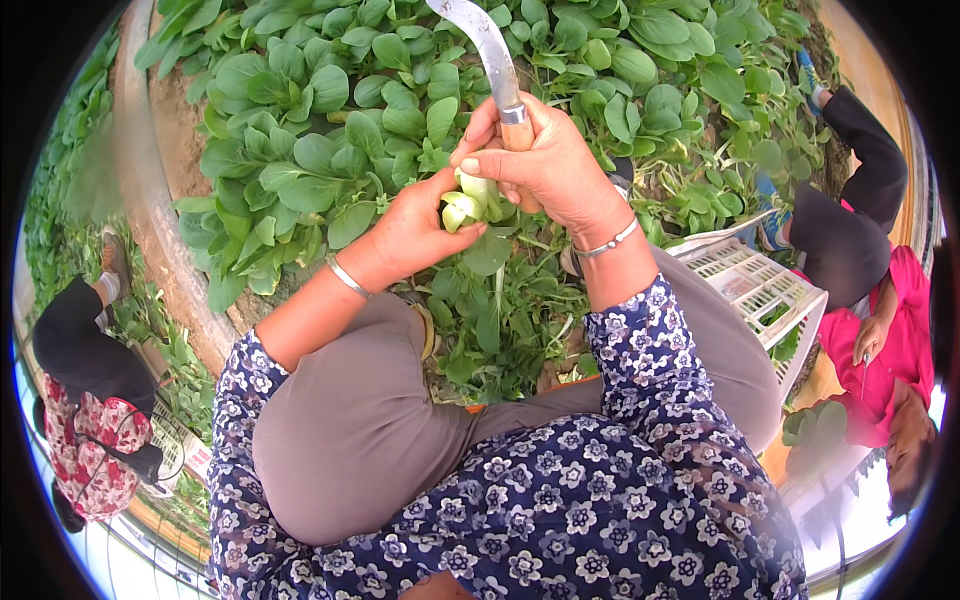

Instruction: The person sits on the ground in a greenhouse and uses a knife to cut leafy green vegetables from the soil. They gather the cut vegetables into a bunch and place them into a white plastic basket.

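Note:
My left hand (412, 229) is closed around a small head of leafy greens (463, 208), its pale cut base turned up and its leaves hanging below. In my right hand (551, 165) is a sickle (491, 64) with a wooden handle and a curved metal blade, the blade pointing up and away from me. Fingers of my right hand also touch the pale stalks beside my left hand. Between my knees lie loose leaves and plants (487, 322) on the ground.
Growing leafy greens (322, 127) fill the bed ahead. A white plastic crate (750, 277) stands by my right leg. One person (862, 315) sits at the far right holding a blade; another person (97, 420) is at the left near a crate (169, 442). A pale strip (161, 172) runs along the bed.

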